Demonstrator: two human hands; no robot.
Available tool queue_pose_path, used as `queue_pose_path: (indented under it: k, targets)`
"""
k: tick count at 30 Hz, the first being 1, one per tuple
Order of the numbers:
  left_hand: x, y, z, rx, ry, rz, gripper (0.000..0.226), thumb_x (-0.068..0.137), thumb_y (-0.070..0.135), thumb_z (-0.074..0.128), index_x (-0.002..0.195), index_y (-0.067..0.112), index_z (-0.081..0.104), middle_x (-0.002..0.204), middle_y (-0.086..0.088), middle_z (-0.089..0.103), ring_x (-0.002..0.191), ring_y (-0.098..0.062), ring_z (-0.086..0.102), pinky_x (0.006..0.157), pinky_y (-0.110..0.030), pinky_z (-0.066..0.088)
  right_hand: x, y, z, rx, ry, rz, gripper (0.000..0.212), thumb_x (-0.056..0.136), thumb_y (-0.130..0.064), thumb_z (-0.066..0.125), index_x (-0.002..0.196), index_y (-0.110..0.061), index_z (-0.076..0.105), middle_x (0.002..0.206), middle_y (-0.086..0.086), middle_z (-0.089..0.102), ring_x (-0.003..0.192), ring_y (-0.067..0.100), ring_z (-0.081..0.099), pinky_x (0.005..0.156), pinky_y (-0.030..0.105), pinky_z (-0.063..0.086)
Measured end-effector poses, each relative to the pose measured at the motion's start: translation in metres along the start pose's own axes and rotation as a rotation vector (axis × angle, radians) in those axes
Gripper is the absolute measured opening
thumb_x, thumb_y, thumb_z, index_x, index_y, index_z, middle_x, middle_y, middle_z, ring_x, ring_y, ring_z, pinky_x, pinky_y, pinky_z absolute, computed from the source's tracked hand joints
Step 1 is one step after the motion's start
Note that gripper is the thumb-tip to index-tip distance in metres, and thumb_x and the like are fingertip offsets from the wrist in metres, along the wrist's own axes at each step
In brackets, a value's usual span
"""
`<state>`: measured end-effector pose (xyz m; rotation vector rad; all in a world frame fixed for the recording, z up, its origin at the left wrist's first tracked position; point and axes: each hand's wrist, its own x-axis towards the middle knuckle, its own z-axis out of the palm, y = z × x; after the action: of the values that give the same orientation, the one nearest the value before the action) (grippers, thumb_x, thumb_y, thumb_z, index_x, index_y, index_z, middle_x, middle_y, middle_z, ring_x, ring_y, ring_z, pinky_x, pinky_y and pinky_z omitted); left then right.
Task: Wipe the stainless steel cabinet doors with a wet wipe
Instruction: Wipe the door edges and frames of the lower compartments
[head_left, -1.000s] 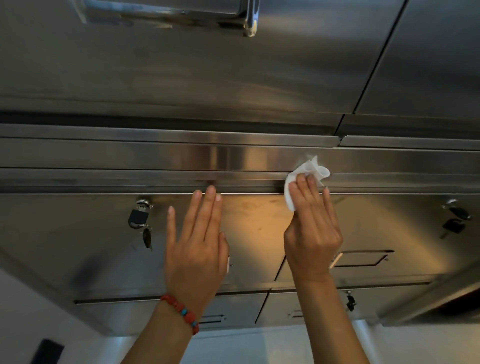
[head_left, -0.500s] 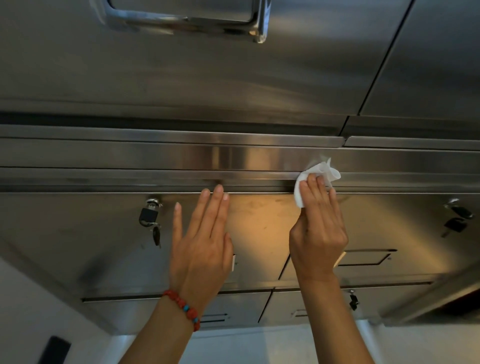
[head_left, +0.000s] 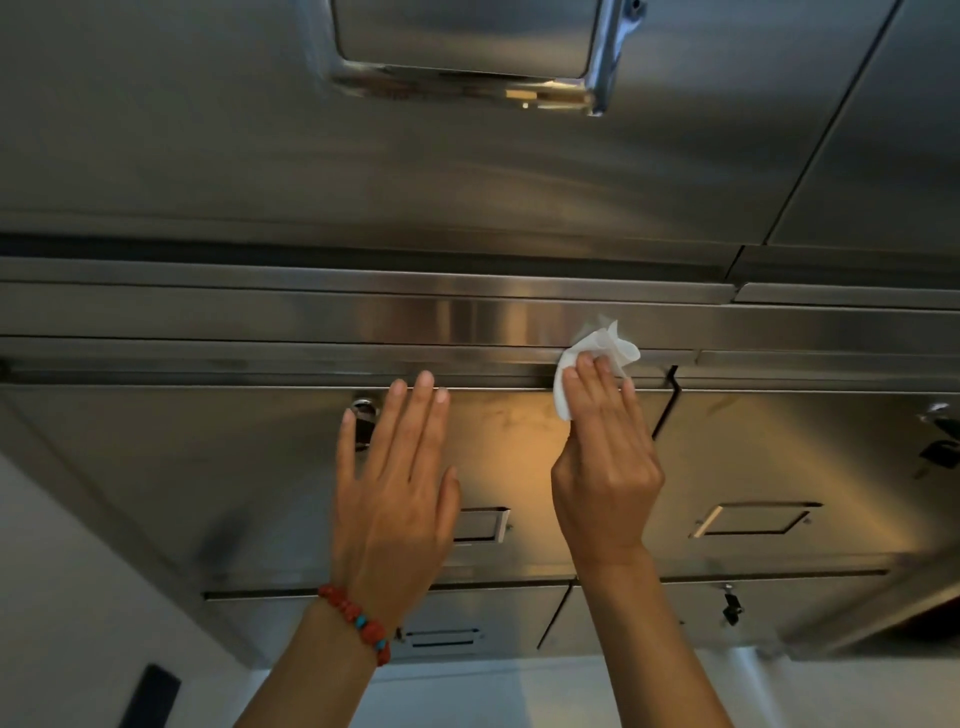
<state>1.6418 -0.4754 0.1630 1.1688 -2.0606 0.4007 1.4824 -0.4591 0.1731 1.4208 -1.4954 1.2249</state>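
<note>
My right hand (head_left: 605, 467) holds a crumpled white wet wipe (head_left: 605, 343) and presses it against the top edge of the left stainless steel cabinet door (head_left: 509, 431), just under the horizontal rail (head_left: 311, 317). The wipe bunches out past my fingertips. My left hand (head_left: 395, 499) lies flat on the same door with straight fingers, its fingertips at the door's top edge. The seam to the right door (head_left: 779, 441) runs just right of my right hand.
A padlock (head_left: 363, 415) hangs partly behind my left fingers. Recessed handles (head_left: 753, 519) sit in the doors, and keys (head_left: 940, 447) hang at the far right. A large chrome handle (head_left: 467, 78) is on the upper panel. Lower drawers carry a small lock (head_left: 731, 608).
Both hands have slid left along the cabinet. The door seam now shows right of my right hand, and my left hand now reaches the padlock. The view has tilted up.
</note>
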Motion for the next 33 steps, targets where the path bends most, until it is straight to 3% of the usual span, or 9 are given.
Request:
queue_pose_path:
  k: [4,12,18,26,33]
  targets:
    - [-0.004,-0.019,-0.005,-0.004,0.005,-0.020,0.053,0.089,0.025,0.037,0.138,0.004,0.035,0.145,-0.015,0.038,0.136,-0.025,0.030,0.109,-0.054,0.022,-0.001,-0.014,0.004,0.003,-0.011,0.003,0.027,0.091,0.007,0.048,0.112,0.006,0.065,0.119,0.019,0.062,0.116,0.031,0.057,0.103,0.040,0.041]
    - [-0.012,-0.049,-0.013,0.004,-0.014,-0.045,0.054,0.089,0.027,0.039,0.135,0.000,0.041,0.144,-0.017,0.038,0.135,-0.027,0.029,0.107,-0.057,0.024,-0.003,-0.044,0.015,0.035,-0.019,0.004,0.028,0.096,0.001,0.043,0.112,0.006,0.065,0.120,0.019,0.062,0.116,0.031,0.056,0.102,0.041,0.042]
    - [-0.013,-0.067,-0.015,0.015,-0.060,-0.080,0.058,0.087,0.031,0.037,0.136,-0.002,0.040,0.143,-0.018,0.038,0.135,-0.027,0.028,0.105,-0.059,0.022,-0.005,-0.062,0.021,0.035,-0.035,0.000,0.027,0.088,0.006,0.054,0.113,0.005,0.064,0.120,0.019,0.061,0.117,0.030,0.056,0.102,0.041,0.043]
    - [-0.014,-0.081,-0.015,0.022,-0.087,-0.108,0.060,0.087,0.030,0.036,0.138,-0.001,0.038,0.145,-0.016,0.036,0.135,-0.027,0.031,0.105,-0.059,0.024,-0.006,-0.061,0.023,-0.011,-0.039,-0.036,0.027,0.094,0.003,0.046,0.114,0.003,0.064,0.122,0.016,0.061,0.118,0.028,0.056,0.099,0.043,0.045]
    - [-0.015,-0.086,-0.012,0.026,-0.060,-0.091,0.059,0.087,0.029,0.036,0.138,0.001,0.035,0.146,-0.016,0.033,0.135,-0.026,0.030,0.105,-0.060,0.021,-0.007,-0.074,0.029,-0.007,-0.018,0.005,0.025,0.088,0.003,0.055,0.111,0.005,0.065,0.119,0.019,0.062,0.115,0.030,0.057,0.099,0.043,0.045]
